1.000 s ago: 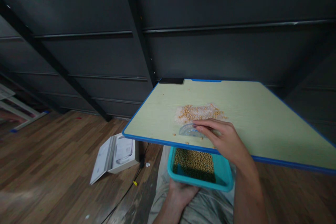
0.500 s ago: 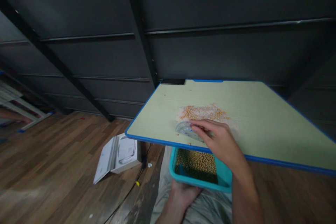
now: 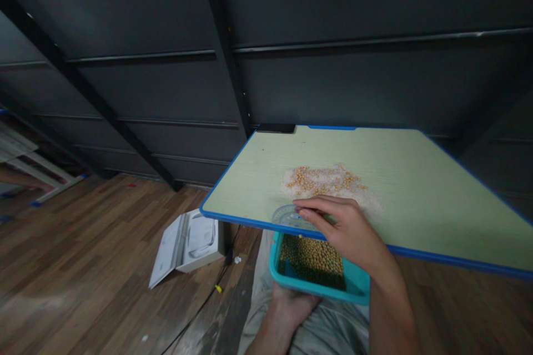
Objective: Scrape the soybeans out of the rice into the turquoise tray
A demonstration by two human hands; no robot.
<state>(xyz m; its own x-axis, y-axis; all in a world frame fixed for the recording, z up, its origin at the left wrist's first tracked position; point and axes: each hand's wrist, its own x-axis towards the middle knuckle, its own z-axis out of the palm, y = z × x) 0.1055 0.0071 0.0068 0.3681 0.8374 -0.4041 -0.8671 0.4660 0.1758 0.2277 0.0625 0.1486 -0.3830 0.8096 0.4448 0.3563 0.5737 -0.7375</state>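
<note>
My right hand (image 3: 339,222) pinches a clear plastic protractor (image 3: 285,214) lying close over the tabletop at its front edge. Beyond it spreads a pile of yellow beans mixed with white grains (image 3: 322,178), which look like rice. Below the edge, my left hand (image 3: 291,305) holds a turquoise basket (image 3: 303,287) from underneath, its fingers mostly hidden. Inside the basket lie many yellowish beans (image 3: 318,258). A single bean is at the table's edge above the basket.
The pale green table (image 3: 400,161) has a blue rim. A black flat object (image 3: 275,128) lies at its far left corner. On the wooden floor are an open white box (image 3: 202,238) and a black cable (image 3: 200,310). A dark panelled wall (image 3: 333,83) stands behind.
My right hand has drawn the protractor toward me, to the table's front edge. Beans near that edge have moved over it toward the basket. My left hand keeps the basket in place.
</note>
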